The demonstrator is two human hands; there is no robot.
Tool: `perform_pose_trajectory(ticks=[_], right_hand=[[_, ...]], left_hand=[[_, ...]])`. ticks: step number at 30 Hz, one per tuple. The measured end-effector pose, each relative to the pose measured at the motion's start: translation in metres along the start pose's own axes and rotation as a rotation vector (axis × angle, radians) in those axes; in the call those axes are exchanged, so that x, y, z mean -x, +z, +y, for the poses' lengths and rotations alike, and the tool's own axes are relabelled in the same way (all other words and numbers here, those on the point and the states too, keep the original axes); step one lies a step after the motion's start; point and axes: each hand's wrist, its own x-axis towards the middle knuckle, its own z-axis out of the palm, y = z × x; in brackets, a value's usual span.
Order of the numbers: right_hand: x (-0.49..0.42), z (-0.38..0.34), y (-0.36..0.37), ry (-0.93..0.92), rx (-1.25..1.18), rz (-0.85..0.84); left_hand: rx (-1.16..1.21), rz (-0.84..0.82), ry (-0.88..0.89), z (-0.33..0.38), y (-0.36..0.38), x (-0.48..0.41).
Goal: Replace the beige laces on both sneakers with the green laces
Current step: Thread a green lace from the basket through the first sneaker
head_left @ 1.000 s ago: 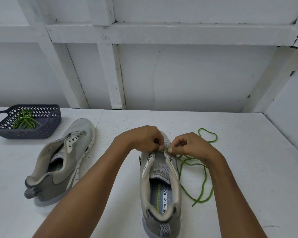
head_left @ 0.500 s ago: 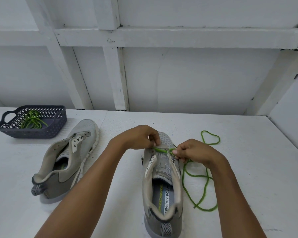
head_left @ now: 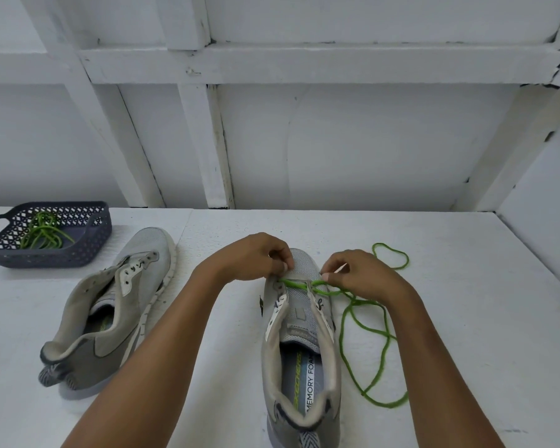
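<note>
Head view: the near sneaker (head_left: pixel 301 350) stands heel toward the person on the counter (head_left: pixel 466 318), eyelets up for threading. The green lace (head_left: pixel 382 321) crosses its toe-end eyelets. The left hand (head_left: pixel 256 257) has its fingers curled, pinching one end. The right hand (head_left: pixel 362 276) pinches the other side, likely evening the ends. The slack trails right, out of the way. The far sneaker (head_left: pixel 110 312) lies unlaced to the left, beside a basket (head_left: pixel 101 227) holding the spare lace (head_left: pixel 42 231).

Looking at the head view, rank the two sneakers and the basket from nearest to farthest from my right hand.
1. Right sneaker, centre, directly under the right hand, which pinches the green lace.
2. Left sneaker, off to the left.
3. Basket, far left at the back.
</note>
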Motion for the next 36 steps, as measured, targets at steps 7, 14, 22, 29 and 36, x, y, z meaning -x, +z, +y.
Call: perform_pose_trajectory(ticks=[7,14,22,29,36], right_hand=[[-0.001,-0.016,-0.003,-0.092,-0.182,0.126],[0.004,-0.041,0.000,-0.199,-0.189,-0.123],[0.006,-0.050,0.009,-0.114,-0.096,-0.095],[0.011,-0.057,0.021,-0.136,-0.073,-0.021],[0.012,-0.052,0.031,-0.130,-0.107,0.082]], left_hand=[[0.023,0.060,0.023,-0.005,-0.001,0.007],[-0.317,-0.136,-0.166,0.013,0.002,0.013],[0.044,-0.172,-0.202,0.008,-0.001,0.024],[0.285,-0.181,-0.192,-0.004,-0.001,0.030],[0.314,-0.171,-0.200,-0.006,0.001,0.030]])
